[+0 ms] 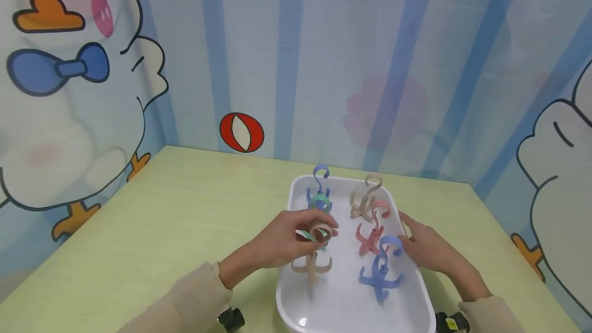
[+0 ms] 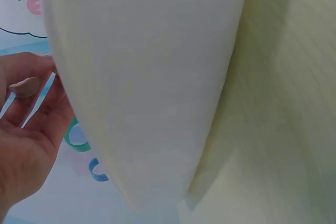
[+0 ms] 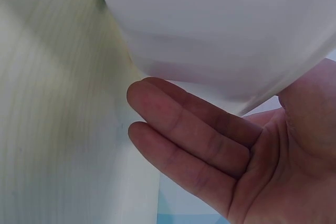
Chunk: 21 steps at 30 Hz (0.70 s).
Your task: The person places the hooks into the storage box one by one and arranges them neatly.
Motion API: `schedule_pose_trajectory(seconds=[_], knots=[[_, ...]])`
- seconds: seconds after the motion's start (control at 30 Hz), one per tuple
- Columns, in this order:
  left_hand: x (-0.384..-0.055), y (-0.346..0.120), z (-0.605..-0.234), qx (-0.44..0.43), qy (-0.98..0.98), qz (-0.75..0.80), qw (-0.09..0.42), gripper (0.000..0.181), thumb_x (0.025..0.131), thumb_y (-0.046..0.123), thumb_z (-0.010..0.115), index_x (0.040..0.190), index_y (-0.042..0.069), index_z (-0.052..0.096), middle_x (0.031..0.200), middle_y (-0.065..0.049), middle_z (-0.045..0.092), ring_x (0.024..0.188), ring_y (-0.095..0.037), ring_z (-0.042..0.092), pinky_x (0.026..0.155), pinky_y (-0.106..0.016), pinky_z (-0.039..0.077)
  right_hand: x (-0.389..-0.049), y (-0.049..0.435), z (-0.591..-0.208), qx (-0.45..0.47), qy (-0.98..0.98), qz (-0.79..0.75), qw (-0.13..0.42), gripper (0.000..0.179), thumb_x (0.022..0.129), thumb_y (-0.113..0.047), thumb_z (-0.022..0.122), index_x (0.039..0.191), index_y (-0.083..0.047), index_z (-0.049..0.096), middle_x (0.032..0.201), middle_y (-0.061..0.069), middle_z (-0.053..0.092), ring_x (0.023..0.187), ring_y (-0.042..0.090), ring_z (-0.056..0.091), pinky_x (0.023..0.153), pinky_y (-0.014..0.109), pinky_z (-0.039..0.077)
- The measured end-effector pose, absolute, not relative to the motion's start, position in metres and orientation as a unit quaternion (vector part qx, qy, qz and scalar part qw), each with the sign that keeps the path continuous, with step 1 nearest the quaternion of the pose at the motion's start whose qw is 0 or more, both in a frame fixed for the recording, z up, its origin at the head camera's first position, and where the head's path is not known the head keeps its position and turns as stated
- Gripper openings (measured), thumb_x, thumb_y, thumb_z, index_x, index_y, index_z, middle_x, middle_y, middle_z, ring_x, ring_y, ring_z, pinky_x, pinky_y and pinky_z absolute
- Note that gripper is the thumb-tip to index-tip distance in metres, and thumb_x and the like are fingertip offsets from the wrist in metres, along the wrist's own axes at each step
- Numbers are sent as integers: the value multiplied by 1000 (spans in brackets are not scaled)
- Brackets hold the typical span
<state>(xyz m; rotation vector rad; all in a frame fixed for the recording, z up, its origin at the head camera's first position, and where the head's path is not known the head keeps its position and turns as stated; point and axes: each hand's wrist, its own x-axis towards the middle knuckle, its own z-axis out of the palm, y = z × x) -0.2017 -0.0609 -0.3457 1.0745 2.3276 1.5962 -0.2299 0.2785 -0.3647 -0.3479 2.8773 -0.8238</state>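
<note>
In the head view my left hand (image 1: 289, 235) pinches the curled top of a beige four-armed claw hook (image 1: 312, 267) over the left side of a white tray (image 1: 353, 304). The hook's arms spread below my fingers. A green claw hook (image 1: 320, 199), partly hidden, is behind that hand. My right hand (image 1: 430, 245) grips the tray's right rim, thumb at the rim and fingers along the outer wall. In the right wrist view, those fingers (image 3: 194, 135) extend beside the wall. The left wrist view hides most of the held hook.
Inside the tray are a blue hook (image 1: 320, 174) at the far left, another beige hook (image 1: 363, 208), a red hook (image 1: 370, 240) and a second blue hook (image 1: 380, 279) on the right. The yellow-green table (image 1: 152, 251) meets a striped backdrop (image 1: 319, 66) with duck drawings.
</note>
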Motion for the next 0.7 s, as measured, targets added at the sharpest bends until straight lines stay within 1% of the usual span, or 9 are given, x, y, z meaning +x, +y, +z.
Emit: schedule_pose_trajectory(seconds=[0.3, 0.5, 0.6, 0.7], knots=[[-201, -57, -355, 345, 778, 519, 77, 32, 98, 1, 72, 125, 17, 71, 126, -5, 73, 104, -5, 71, 89, -23, 62, -231, 279, -364, -116, 954, -269, 67, 69, 107, -14, 52, 162, 12, 20, 121, 32, 70, 82, 23, 73, 64, 37, 63], [-200, -56, -358, 346, 781, 515, 76, 31, 98, 0, 72, 123, 18, 71, 125, -4, 74, 107, -7, 72, 90, -23, 62, -232, 279, -364, -115, 954, -267, 69, 69, 108, -14, 52, 162, 12, 20, 123, 34, 69, 84, 24, 74, 66, 38, 64], [-200, -55, -360, 347, 780, 514, 80, 31, 98, -1, 72, 123, 17, 71, 124, -5, 74, 107, -6, 71, 90, -22, 61, -233, 279, -364, -112, 955, -264, 70, 69, 108, -15, 52, 162, 11, 20, 124, 34, 68, 85, 24, 74, 67, 39, 64], [-199, -55, -363, 348, 779, 514, 90, 35, 97, -5, 70, 124, 16, 71, 125, -8, 75, 107, -4, 71, 91, -22, 61, -233, 279, -365, -109, 956, -264, 72, 69, 108, -15, 52, 163, 11, 20, 126, 34, 68, 87, 25, 74, 68, 40, 65]])
